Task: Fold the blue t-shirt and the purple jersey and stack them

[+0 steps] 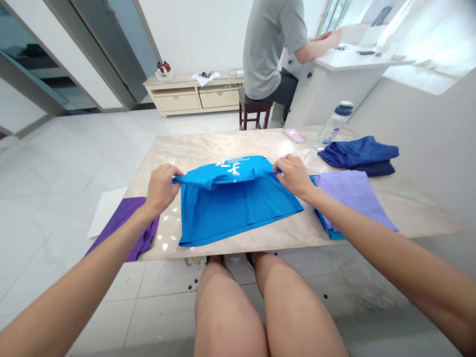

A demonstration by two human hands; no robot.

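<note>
A bright blue T-shirt [230, 213] with white printing lies on the table in front of me, its upper layer raised off the lower one. My left hand [163, 186] is closed on the left end of the raised edge. At the right end, my right hand [292, 173] pinches the same edge between thumb and fingers. The lower layer rests flat near the table's front edge. A purple garment [143, 238] lies to the left, partly behind my left forearm. Just right of the shirt is a folded lavender garment [353, 196] on top of blue cloth [334, 234].
Dark blue folded clothes [360, 154] and a clear water bottle [334, 126] stand at the right of the marble-patterned table [171, 148]. Beyond, a person [273, 49] sits on a dark stool [255, 109] by a white counter [334, 74]. A low cabinet [178, 101] lines the wall.
</note>
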